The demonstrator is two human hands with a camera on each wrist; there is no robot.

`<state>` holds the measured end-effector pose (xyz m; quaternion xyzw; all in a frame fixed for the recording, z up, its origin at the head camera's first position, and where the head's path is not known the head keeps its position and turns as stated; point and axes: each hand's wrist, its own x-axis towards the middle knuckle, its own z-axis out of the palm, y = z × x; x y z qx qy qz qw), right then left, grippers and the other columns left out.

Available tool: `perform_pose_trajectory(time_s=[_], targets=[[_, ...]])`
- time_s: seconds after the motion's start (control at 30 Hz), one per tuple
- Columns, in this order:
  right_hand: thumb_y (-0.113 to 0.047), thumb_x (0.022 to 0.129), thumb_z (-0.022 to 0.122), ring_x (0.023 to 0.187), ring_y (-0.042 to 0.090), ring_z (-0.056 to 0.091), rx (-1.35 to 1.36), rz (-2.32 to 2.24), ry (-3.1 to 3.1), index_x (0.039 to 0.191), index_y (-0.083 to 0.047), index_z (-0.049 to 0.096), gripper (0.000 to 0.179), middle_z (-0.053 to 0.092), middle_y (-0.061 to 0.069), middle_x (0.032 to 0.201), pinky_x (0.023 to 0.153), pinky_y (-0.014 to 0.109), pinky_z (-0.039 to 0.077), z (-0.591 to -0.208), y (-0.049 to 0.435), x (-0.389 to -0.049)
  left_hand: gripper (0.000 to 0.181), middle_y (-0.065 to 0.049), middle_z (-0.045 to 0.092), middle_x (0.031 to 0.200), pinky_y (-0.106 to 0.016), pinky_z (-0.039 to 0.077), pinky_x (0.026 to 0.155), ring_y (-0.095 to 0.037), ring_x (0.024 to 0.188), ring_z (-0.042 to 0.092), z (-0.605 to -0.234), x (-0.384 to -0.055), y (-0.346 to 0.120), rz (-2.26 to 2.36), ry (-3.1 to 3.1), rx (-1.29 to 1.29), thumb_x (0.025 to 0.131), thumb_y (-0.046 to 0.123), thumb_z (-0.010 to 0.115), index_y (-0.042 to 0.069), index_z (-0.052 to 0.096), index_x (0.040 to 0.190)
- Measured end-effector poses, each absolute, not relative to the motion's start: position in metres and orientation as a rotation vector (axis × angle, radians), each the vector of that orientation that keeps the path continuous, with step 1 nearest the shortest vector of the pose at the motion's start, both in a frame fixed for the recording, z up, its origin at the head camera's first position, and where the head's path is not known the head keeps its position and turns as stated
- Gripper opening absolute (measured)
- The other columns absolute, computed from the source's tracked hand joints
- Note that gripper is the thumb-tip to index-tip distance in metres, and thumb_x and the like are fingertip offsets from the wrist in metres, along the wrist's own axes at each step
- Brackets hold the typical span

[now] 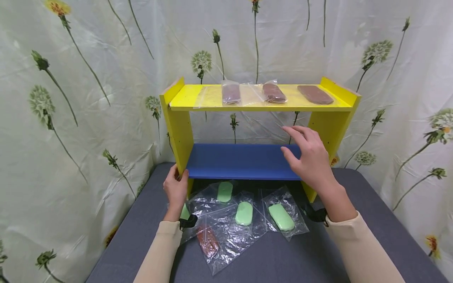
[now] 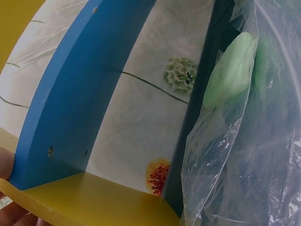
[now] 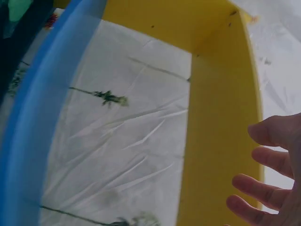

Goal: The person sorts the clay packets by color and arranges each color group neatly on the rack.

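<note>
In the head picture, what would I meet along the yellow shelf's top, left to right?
Left end board, bagged brown bar, second bagged brown bar, third brown bar, right end board.

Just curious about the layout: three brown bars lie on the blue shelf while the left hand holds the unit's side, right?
Not quite: the head view shows the three brown bars on the yellow top shelf; the left hand does hold the unit's side.

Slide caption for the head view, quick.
Left hand grips the side of a yellow shelf unit; open right hand hovers before its blue shelf, bagged green bars on the table below.
</note>
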<state>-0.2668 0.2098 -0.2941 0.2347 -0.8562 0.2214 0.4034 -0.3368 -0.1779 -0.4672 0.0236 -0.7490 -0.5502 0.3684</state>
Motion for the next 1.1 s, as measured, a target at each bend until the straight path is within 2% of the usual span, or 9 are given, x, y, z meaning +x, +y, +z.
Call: perform_pose_trajectory(time_s=[0.37, 0.8, 1.1], targets=[[-0.007, 0.086, 0.077, 0.120, 0.038, 0.051, 0.388, 0.696, -2.111, 0.136, -0.012, 0.064, 0.052, 0.058, 0.017, 0.130, 0.091, 0.059, 0.044, -0.344, 0.242, -0.264, 0.038, -0.014, 0.069, 0.121, -0.047, 0.055, 0.090, -0.030, 0.109, 0.068, -0.468, -0.338, -0.178, -1.406, -1.933, 0.070, 0.095, 0.020, 0.073, 0.011, 0.065, 0.131], [-0.005, 0.086, 0.077, 0.119, 0.037, 0.055, 0.159, 0.829, -1.941, 0.127, -0.011, 0.071, 0.042, 0.061, 0.017, 0.125, 0.092, 0.061, 0.045, -0.381, 0.270, -0.270, 0.036, -0.014, 0.070, 0.117, -0.047, 0.056, 0.088, -0.029, 0.107, 0.069, -0.468, -0.338, -0.178, -1.401, -1.898, 0.040, 0.094, 0.017, 0.073, 0.010, 0.066, 0.129], [-0.006, 0.086, 0.077, 0.107, 0.036, 0.059, 0.079, 0.825, -1.866, 0.121, -0.007, 0.073, 0.035, 0.063, 0.019, 0.119, 0.082, 0.046, 0.043, -0.392, 0.281, -0.272, 0.035, -0.014, 0.070, 0.118, -0.045, 0.056, 0.089, -0.029, 0.107, 0.069, -0.467, -0.338, -0.178, -1.401, -1.906, 0.048, 0.094, 0.017, 0.073, 0.010, 0.066, 0.128]])
